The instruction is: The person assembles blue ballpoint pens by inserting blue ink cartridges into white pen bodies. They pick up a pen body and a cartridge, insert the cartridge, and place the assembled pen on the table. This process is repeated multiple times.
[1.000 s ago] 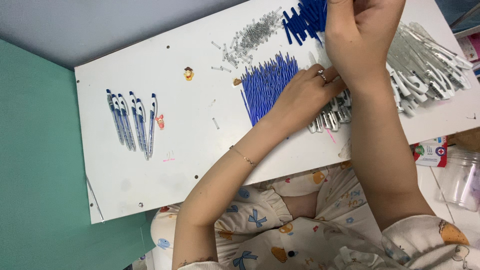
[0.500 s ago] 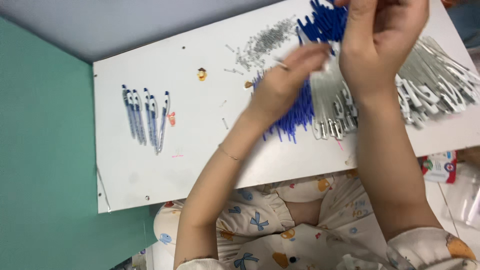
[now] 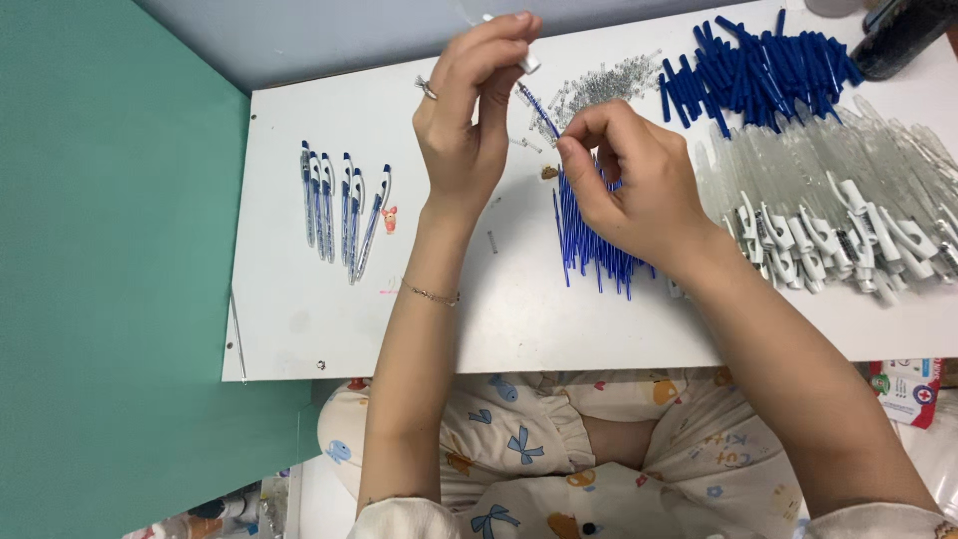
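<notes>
Six finished pens (image 3: 344,208) are lying near the board's (image 3: 299,329) left edge. Left hand (image 3: 469,110) is pinching a clear barrel (image 3: 524,62) above the far edge; right hand (image 3: 634,185) is pinching a blue refill (image 3: 539,110), feeding it in. Heaps of refills (image 3: 589,240), barrels (image 3: 848,210), caps (image 3: 758,65) and springs (image 3: 604,85) are waiting unassembled, so most work appears left.

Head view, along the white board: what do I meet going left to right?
Finished pens → left hand holding a pen barrel → right hand pinching a blue refill → clear barrels with white clips.
</notes>
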